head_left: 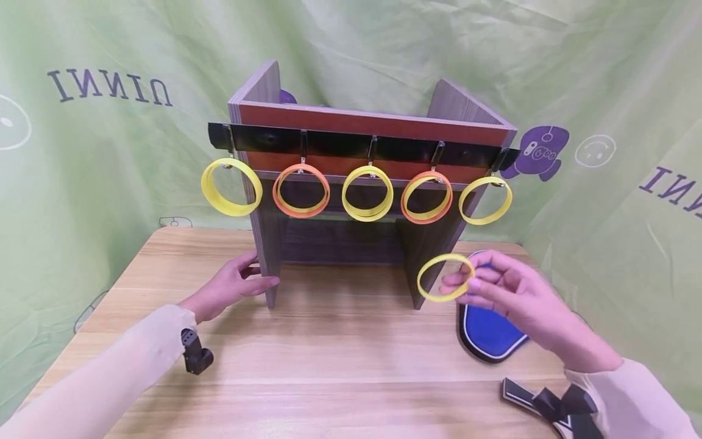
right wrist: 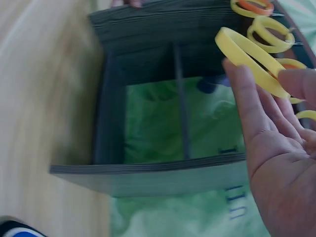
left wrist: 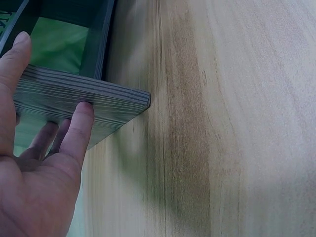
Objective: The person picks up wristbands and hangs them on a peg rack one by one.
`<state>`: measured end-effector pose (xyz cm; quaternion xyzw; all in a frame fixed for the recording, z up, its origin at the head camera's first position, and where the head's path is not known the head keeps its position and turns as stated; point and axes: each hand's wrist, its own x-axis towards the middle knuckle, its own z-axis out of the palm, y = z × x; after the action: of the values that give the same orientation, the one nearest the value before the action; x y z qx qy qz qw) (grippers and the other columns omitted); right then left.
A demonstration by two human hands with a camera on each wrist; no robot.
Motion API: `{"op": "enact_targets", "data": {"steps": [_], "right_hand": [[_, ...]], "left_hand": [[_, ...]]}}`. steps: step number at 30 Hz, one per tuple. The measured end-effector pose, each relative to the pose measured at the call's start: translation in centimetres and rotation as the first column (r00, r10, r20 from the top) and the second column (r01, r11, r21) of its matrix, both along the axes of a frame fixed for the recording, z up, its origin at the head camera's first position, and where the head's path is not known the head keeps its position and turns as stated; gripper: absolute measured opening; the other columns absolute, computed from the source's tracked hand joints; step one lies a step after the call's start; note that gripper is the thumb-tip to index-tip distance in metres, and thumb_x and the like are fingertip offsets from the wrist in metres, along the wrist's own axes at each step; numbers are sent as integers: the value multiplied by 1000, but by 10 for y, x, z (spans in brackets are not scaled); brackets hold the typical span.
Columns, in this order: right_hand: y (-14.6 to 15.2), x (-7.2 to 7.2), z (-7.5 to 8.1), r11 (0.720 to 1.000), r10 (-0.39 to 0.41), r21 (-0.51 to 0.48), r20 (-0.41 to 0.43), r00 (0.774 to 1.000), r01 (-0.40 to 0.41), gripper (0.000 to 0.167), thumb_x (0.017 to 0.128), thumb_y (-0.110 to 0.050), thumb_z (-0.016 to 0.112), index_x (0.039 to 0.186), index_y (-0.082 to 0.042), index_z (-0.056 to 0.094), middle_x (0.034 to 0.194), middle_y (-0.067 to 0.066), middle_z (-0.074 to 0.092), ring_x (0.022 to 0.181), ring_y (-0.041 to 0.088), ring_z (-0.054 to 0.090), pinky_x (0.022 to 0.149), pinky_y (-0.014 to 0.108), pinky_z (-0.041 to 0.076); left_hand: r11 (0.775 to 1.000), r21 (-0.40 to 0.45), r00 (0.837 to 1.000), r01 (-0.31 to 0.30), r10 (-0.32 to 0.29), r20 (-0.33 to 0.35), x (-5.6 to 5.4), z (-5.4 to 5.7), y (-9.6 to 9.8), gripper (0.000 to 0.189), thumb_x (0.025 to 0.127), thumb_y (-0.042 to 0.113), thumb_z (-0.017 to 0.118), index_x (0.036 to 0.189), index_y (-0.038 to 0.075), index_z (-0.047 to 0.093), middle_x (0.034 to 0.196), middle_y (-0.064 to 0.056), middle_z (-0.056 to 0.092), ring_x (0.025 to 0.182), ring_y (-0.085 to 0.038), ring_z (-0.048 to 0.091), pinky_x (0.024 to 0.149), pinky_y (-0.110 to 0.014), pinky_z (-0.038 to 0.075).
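Note:
A grey wood-grain shelf stand carries a black rail with several hooks. Yellow rings and orange rings hang from these hooks, some in pairs. My right hand pinches a single yellow ring between thumb and fingers, below the rail's right end and apart from the hooks. In the right wrist view, this ring tilts above the fingertips. My left hand grips the stand's left side panel low down. The left wrist view shows its thumb and fingers on opposite faces of the panel.
A blue pad-like object with a white and black border lies right of the stand, partly behind my right hand. Nearer, a black strip with white lines is partly hidden by the right wrist's camera. Green printed cloth hangs around the wooden table.

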<state>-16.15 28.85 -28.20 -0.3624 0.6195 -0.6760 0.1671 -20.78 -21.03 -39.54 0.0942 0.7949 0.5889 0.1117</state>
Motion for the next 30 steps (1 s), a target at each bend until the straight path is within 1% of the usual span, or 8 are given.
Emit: {"op": "enact_targets", "data": {"steps": [2, 5, 7, 9, 13, 16, 20, 30], "right_hand": [[1, -2, 9, 997, -13, -79, -26, 1000, 10, 36, 104, 21, 30, 128, 5, 51, 132, 21, 72, 125, 28, 71, 106, 37, 59], [2, -2, 20, 986, -74, -157, -69, 995, 62, 36, 104, 21, 28, 130, 8, 50, 132, 23, 71, 125, 30, 71, 106, 38, 59], [3, -1, 28, 977, -153, -165, -88, 984, 138, 35, 105, 18, 30, 129, 6, 52, 130, 21, 73, 124, 29, 72, 105, 36, 60], [3, 0, 35, 962, -240, -159, -103, 965, 222, 33, 106, 16, 33, 129, 3, 53, 128, 17, 74, 122, 27, 72, 103, 34, 60], [3, -2, 45, 934, -302, -221, -75, 950, 279, 31, 107, 13, 34, 130, 3, 52, 127, 17, 75, 121, 26, 73, 103, 32, 59], [3, -7, 49, 919, -266, -310, -29, 963, 245, 30, 107, 13, 34, 132, 8, 48, 129, 23, 73, 123, 30, 72, 104, 34, 58], [3, -12, 53, 897, -261, -362, 27, 965, 253, 28, 108, 12, 35, 133, 8, 46, 127, 25, 73, 122, 32, 72, 104, 34, 57], [1, -22, 55, 864, -317, -369, 130, 939, 343, 24, 107, 9, 41, 128, 4, 52, 121, 23, 76, 115, 31, 75, 100, 32, 60]], "left_hand": [[1000, 4, 1000, 1, -1, -3, -1, 0, 0, 81, 97, 26, 77, 165, 19, 33, 161, -22, 44, 149, -45, 42, 99, -31, 62], [1000, 0, 1000, 2, -2, -12, -1, 1, 0, 80, 97, 25, 77, 164, 17, 34, 160, -23, 45, 147, -46, 44, 100, -36, 63], [1000, -4, 1000, 1, -1, -15, -1, 2, 0, 80, 97, 25, 77, 164, 16, 35, 160, -23, 46, 146, -46, 46, 100, -39, 62], [1000, -7, 1000, -1, 1, -14, -1, 2, -1, 79, 97, 25, 77, 164, 16, 35, 160, -23, 46, 145, -46, 47, 100, -41, 62], [1000, -5, 1000, -1, 1, -7, 0, 1, 0, 80, 97, 25, 77, 164, 17, 35, 160, -23, 45, 146, -46, 46, 101, -42, 62], [1000, -2, 1000, -1, 1, -5, 1, 1, 0, 79, 97, 24, 77, 164, 16, 35, 160, -23, 45, 146, -46, 46, 101, -42, 62], [1000, -5, 1000, -4, 4, -5, 1, 0, 0, 79, 97, 25, 77, 164, 17, 35, 160, -23, 45, 146, -46, 45, 100, -40, 62], [1000, -5, 1000, -18, 18, -7, 1, 0, 0, 77, 97, 24, 77, 162, 15, 37, 158, -23, 47, 143, -43, 48, 97, -34, 62]]}}
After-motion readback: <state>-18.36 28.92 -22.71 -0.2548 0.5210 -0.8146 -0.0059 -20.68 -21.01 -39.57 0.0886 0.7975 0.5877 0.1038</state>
